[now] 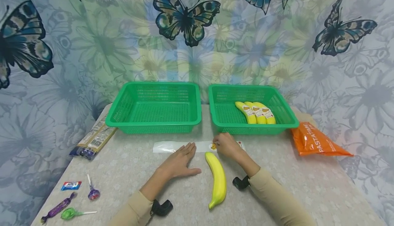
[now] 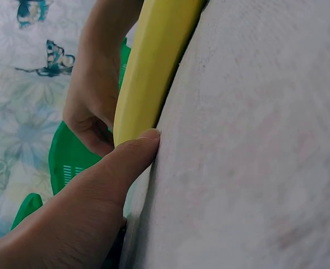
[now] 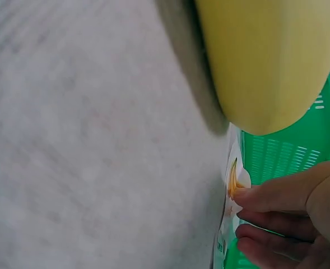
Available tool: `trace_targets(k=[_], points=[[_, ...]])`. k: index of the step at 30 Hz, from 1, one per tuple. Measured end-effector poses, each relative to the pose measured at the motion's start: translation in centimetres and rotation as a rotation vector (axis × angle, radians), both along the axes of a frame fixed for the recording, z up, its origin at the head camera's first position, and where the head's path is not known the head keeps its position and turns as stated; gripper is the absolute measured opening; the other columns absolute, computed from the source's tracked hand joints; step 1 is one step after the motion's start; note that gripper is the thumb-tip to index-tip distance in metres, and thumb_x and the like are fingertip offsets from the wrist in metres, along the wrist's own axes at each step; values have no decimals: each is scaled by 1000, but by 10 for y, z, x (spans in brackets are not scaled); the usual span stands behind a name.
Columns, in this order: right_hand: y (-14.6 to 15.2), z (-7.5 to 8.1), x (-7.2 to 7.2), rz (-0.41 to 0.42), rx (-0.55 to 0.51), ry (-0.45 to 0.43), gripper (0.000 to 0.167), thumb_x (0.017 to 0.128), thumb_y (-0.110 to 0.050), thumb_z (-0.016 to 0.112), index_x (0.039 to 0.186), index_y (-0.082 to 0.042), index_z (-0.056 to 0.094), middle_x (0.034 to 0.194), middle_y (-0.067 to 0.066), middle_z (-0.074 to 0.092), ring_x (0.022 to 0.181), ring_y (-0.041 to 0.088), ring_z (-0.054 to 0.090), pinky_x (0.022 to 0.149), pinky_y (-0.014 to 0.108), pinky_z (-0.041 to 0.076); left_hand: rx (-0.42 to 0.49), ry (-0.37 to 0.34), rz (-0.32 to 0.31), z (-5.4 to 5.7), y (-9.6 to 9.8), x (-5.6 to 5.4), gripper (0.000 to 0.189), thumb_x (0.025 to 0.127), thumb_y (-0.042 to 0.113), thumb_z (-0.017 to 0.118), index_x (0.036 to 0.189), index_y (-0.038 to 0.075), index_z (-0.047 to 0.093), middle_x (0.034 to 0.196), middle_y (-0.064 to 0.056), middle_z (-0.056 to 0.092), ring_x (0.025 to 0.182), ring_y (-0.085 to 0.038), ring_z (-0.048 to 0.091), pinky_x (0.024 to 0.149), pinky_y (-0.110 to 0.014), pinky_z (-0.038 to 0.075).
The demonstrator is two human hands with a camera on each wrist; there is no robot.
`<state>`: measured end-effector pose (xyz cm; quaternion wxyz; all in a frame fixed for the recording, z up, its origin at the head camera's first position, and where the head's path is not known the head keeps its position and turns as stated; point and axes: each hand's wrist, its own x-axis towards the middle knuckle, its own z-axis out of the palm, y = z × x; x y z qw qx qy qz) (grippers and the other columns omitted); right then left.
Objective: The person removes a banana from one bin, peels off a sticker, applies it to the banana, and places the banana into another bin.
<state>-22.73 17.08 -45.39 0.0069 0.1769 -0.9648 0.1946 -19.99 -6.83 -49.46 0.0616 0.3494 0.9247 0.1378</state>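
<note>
A white strip of banana stickers lies across the table. My left hand rests on the strip with its fingers straight and the thumb spread out to the side. At the strip's right part my right hand pinches a banana-picture sticker at its edge; the fingers partly hide it. Between my forearms lies a yellow banana, its upper end close to the strip. The left wrist view has my left thumb in front of the banana's end, and whether they touch I cannot tell.
An open green basket stands at the back left. The right green basket contains three stickered bananas. An orange packet lies at right, a gold-and-blue packet at left. Lollipops and wrapped candies are at front left.
</note>
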Motion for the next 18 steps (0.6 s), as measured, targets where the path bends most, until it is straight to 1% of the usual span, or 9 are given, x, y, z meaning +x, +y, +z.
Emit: trace_targets(k=[2,5,10,16,18], points=[[0,0,0,-28,-17,5,18,79,6,64,88,-2,77,89,10,75,87,26,70,77,39,58,1,2,2,0,0,0,97,86,69,54,151,0,32,159,-15,30,149,-27,27,122,-41,25],[0,0,1,-58,-28,18,12,80,3,67,85,-4,77,85,8,75,83,23,69,75,37,57,8,-4,3,1,0,1,97,86,69,54,151,0,32,159,-15,30,149,-27,27,122,-41,24],[2,0,4,-67,-11,46,6,83,-5,73,80,-9,77,78,2,73,76,17,67,70,34,56,6,-24,0,1,1,2,98,86,69,54,151,0,32,159,-15,29,149,-27,26,122,-42,24],[7,6,9,-69,-49,81,7,84,-4,73,83,-7,79,82,4,75,80,19,70,73,35,58,15,-20,3,3,1,2,96,86,67,55,151,0,33,159,-15,29,149,-28,25,122,-42,24],[10,9,11,-73,-68,88,6,84,-5,73,84,-7,79,82,4,75,79,18,69,72,34,58,12,-16,4,3,1,1,96,86,68,54,151,0,33,159,-15,29,150,-28,25,123,-42,23]])
